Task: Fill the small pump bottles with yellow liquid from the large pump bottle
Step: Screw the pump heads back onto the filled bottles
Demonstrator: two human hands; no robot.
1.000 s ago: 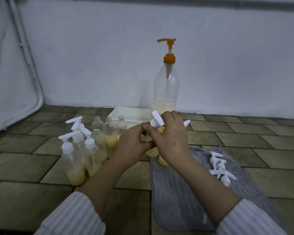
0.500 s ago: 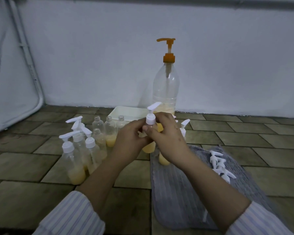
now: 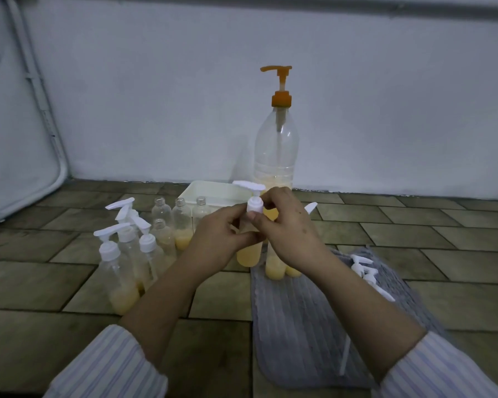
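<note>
Since half a second earlier, pump head on held bottle has turned: spout now points left, bottle seated a little lower between the hands. Head view, sole view. Left hand point(image 3: 217, 239): fingers curled round the body of the small pump bottle point(image 3: 249, 252), steadying it upright clear of the floor. Right hand point(image 3: 288, 231): fingertips pinching the white pump cap point(image 3: 255, 204), apparently screwing it down; yellow liquid fills the lower part. Large pump bottle point(image 3: 276, 147): orange pump, standing against the wall behind the hands, liquid low. Capped small bottles point(image 3: 121, 262): grouped left, set aside as finished, it seems. Uncapped bottles point(image 3: 181, 222): just behind them, some part filled. White tray point(image 3: 210, 191): beside the large bottle. Grey mat point(image 3: 299, 326): under two filled bottles point(image 3: 275, 268), likely to catch drips. Spare pump heads point(image 3: 365, 271): heaped at the mat's right edge, near the right hand.
</note>
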